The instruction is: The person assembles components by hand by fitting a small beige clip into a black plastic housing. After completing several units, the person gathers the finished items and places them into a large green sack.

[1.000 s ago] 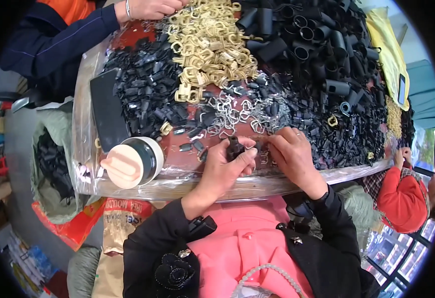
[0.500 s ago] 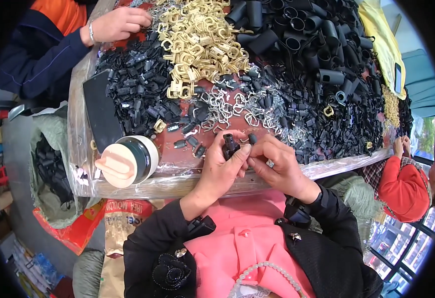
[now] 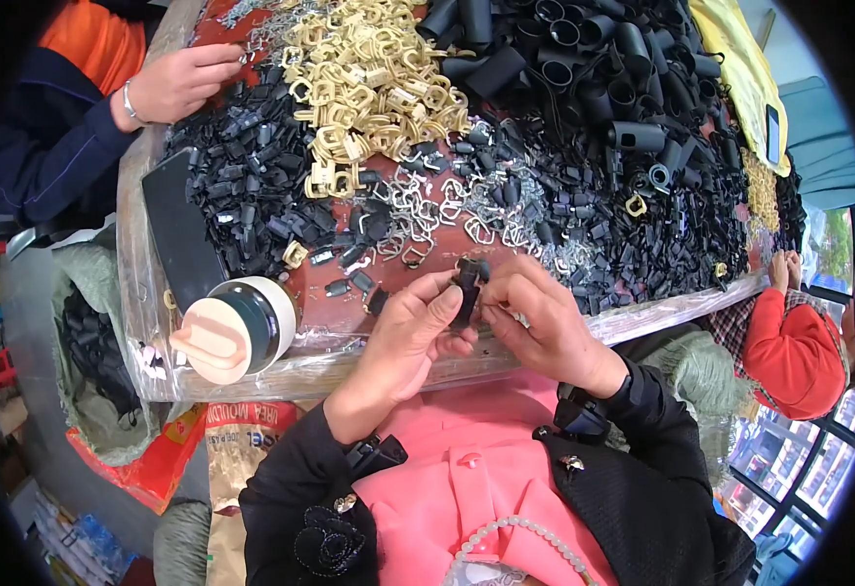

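My left hand (image 3: 403, 337) is closed around a small black plastic part (image 3: 466, 296), held upright over the table's near edge between thumb and fingers. A small dark piece shows against the top of that part. Close beside it, my right hand (image 3: 540, 317) is pinched, its fingertips at the part's right side; whatever they hold is hidden. Just beyond my hands lie bent silver wire clips (image 3: 413, 220) and loose small black pieces (image 3: 349, 283). A heap of small black parts (image 3: 633, 254) lies to the right.
A cup with a beige lid (image 3: 222, 337) stands at the near left, by a dark flat panel (image 3: 181, 230). Beige plastic rings (image 3: 379, 88) and black tubes (image 3: 564, 73) are heaped farther back. A co-worker's hand (image 3: 178, 83) reaches in from the left; a person in red (image 3: 789, 352) sits right.
My hands have drawn together and the black part has turned in my left hand. The small dark piece by my right fingers now meets its top. The co-worker's hand has shifted left and down in view.
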`<state>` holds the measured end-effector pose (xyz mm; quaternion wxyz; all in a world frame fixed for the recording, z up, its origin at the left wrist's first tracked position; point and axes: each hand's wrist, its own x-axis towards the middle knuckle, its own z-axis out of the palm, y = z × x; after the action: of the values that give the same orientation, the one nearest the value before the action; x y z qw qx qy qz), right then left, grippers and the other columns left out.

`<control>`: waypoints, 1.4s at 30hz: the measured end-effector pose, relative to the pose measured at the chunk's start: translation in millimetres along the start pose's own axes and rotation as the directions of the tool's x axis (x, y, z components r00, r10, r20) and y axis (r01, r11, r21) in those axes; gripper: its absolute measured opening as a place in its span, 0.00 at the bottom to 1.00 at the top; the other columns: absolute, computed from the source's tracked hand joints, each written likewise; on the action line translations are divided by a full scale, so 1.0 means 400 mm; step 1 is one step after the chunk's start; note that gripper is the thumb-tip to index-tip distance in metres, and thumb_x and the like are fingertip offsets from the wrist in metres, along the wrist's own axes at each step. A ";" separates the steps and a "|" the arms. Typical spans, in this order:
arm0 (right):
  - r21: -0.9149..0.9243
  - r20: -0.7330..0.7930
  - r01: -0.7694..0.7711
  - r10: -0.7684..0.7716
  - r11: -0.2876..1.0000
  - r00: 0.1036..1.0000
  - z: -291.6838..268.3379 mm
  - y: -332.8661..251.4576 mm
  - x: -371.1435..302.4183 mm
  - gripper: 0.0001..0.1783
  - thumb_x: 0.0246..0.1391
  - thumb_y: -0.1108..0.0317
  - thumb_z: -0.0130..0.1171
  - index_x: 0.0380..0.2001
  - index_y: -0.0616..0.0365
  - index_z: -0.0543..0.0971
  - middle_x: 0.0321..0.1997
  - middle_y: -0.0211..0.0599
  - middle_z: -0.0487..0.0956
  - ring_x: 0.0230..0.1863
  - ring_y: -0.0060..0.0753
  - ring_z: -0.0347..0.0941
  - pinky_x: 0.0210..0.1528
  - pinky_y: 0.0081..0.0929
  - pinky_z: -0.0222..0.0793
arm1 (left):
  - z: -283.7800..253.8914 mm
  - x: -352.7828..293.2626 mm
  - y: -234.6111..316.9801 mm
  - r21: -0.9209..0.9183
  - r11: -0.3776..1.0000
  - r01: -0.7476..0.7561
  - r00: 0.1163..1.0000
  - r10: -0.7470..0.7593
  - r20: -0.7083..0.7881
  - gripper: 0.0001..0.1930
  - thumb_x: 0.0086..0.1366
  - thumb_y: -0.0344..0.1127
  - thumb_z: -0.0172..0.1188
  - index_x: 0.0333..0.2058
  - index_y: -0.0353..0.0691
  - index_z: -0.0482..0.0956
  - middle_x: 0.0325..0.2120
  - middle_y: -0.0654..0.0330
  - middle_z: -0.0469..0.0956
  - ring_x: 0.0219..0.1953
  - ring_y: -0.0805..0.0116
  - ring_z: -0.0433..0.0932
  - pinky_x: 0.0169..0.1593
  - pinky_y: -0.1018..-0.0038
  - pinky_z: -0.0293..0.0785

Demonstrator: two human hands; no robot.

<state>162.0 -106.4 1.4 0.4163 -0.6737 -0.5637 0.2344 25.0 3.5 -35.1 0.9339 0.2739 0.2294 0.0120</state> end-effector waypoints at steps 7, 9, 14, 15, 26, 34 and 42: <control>-0.319 0.003 0.198 -0.208 0.927 0.978 0.003 -0.012 0.004 0.10 0.36 0.77 0.57 0.27 0.61 0.71 0.38 0.39 0.68 0.39 0.41 0.64 0.41 0.34 0.57 | 0.017 -0.010 0.003 -0.050 0.999 0.023 0.999 -0.022 0.024 0.20 0.63 0.41 0.46 0.50 0.36 0.64 0.36 0.62 0.72 0.34 0.79 0.72 0.35 0.82 0.71; -0.334 0.025 0.204 -0.208 0.920 0.978 0.006 -0.011 0.003 0.10 0.35 0.77 0.58 0.27 0.60 0.71 0.41 0.41 0.67 0.42 0.43 0.63 0.42 0.35 0.56 | 0.023 -0.014 -0.001 -0.019 0.999 0.033 0.999 -0.033 -0.015 0.19 0.64 0.40 0.46 0.50 0.35 0.64 0.36 0.63 0.72 0.35 0.78 0.72 0.37 0.82 0.71; -0.339 0.037 0.223 -0.224 0.914 0.974 0.019 -0.008 0.000 0.10 0.33 0.76 0.58 0.24 0.59 0.72 0.42 0.40 0.68 0.44 0.44 0.62 0.44 0.35 0.55 | 0.017 -0.022 -0.005 0.120 0.993 -0.013 0.999 0.018 -0.037 0.18 0.64 0.39 0.45 0.49 0.34 0.65 0.36 0.63 0.72 0.37 0.78 0.71 0.38 0.82 0.70; -0.339 0.040 0.221 -0.221 0.914 0.974 0.019 -0.009 -0.001 0.10 0.33 0.76 0.58 0.24 0.59 0.72 0.42 0.40 0.68 0.44 0.44 0.62 0.44 0.35 0.55 | 0.017 -0.024 -0.003 0.183 0.983 -0.016 1.000 0.019 -0.017 0.18 0.64 0.39 0.45 0.49 0.34 0.65 0.36 0.63 0.72 0.37 0.78 0.71 0.38 0.82 0.70; -0.269 0.227 0.084 -0.021 0.960 0.974 -0.014 -0.043 0.011 0.09 0.28 0.75 0.61 0.18 0.56 0.72 0.39 0.35 0.68 0.44 0.41 0.62 0.45 0.36 0.54 | 0.017 -0.046 -0.009 0.312 0.949 0.035 0.994 -0.067 0.090 0.19 0.63 0.39 0.46 0.48 0.32 0.64 0.40 0.62 0.71 0.39 0.76 0.71 0.43 0.79 0.70; -0.061 -0.034 0.160 -0.162 0.985 0.986 0.004 0.027 0.044 0.10 0.31 0.73 0.60 0.24 0.56 0.74 0.39 0.35 0.69 0.41 0.38 0.64 0.44 0.31 0.57 | -0.020 -0.050 0.014 -0.047 0.999 -0.009 1.000 0.009 -0.005 0.15 0.61 0.35 0.51 0.44 0.33 0.67 0.38 0.60 0.72 0.35 0.76 0.73 0.40 0.80 0.71; -0.658 0.287 0.352 -0.210 0.666 0.935 0.022 0.100 0.054 0.14 0.39 0.69 0.55 0.34 0.56 0.70 0.33 0.35 0.69 0.35 0.35 0.64 0.38 0.31 0.58 | -0.039 -0.056 0.030 -0.103 0.991 -0.085 0.996 0.085 -0.005 0.15 0.59 0.34 0.52 0.43 0.33 0.66 0.37 0.54 0.73 0.36 0.68 0.75 0.40 0.78 0.74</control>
<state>183.3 -83.7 -33.2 0.1065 -0.6600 -0.7437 -0.0016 -0.6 18.2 -30.9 0.9454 0.2350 0.2168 0.0638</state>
